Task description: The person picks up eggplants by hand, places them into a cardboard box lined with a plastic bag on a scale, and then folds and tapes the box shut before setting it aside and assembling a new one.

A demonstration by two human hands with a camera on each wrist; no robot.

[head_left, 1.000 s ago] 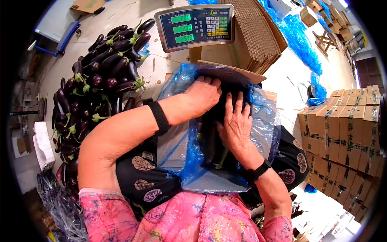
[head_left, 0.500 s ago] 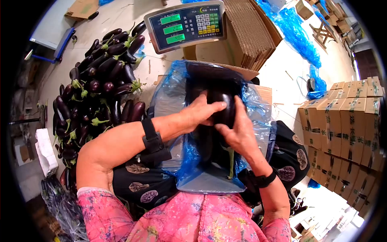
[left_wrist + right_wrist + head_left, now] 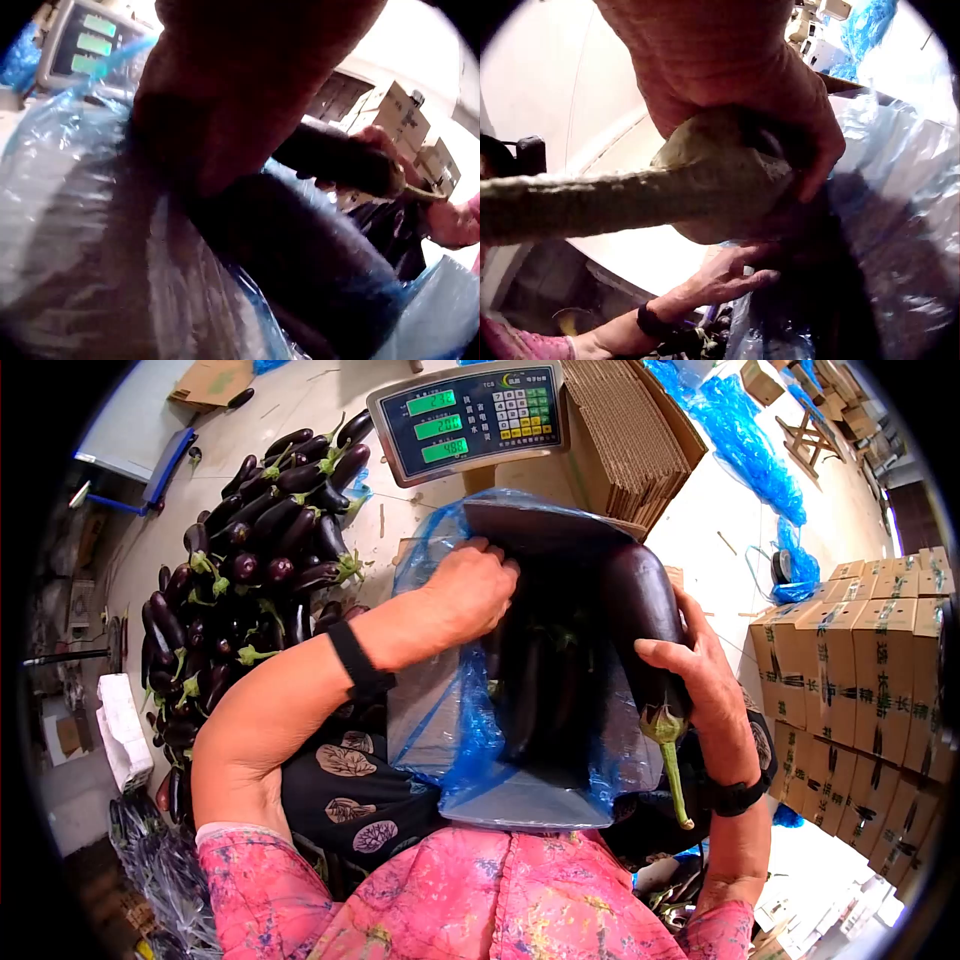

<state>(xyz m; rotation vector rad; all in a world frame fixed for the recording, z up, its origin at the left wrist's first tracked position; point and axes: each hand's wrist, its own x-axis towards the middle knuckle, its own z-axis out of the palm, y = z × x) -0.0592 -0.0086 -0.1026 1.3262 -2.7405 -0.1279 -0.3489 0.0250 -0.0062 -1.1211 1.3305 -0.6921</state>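
Note:
A cardboard box (image 3: 530, 815) lined with blue plastic film (image 3: 470, 760) stands between the person's legs. Dark eggplants (image 3: 545, 690) lie inside it in shadow. Over the box's right side, the right hand (image 3: 705, 670) grips a large glossy eggplant (image 3: 640, 605), its green stem pointing down toward the body. The right wrist view shows that stem (image 3: 577, 202) up close, fingers wrapped round behind it. The left hand (image 3: 470, 590) is at the box's upper left, bent inward over the film; its fingertips are hidden in the dark and I cannot tell whether they hold anything.
A big heap of eggplants (image 3: 270, 550) covers the floor at left. Beyond the box are a scale display (image 3: 470, 422) and a stack of flattened cardboard (image 3: 625, 440). Packed cartons (image 3: 850, 660) are piled at right. Blue film (image 3: 750, 450) trails along the floor behind.
Both hands were inside the box, then about an eggplant there. The right hand has brought an eggplant up and rightward over the side; the left has drawn back to the upper left.

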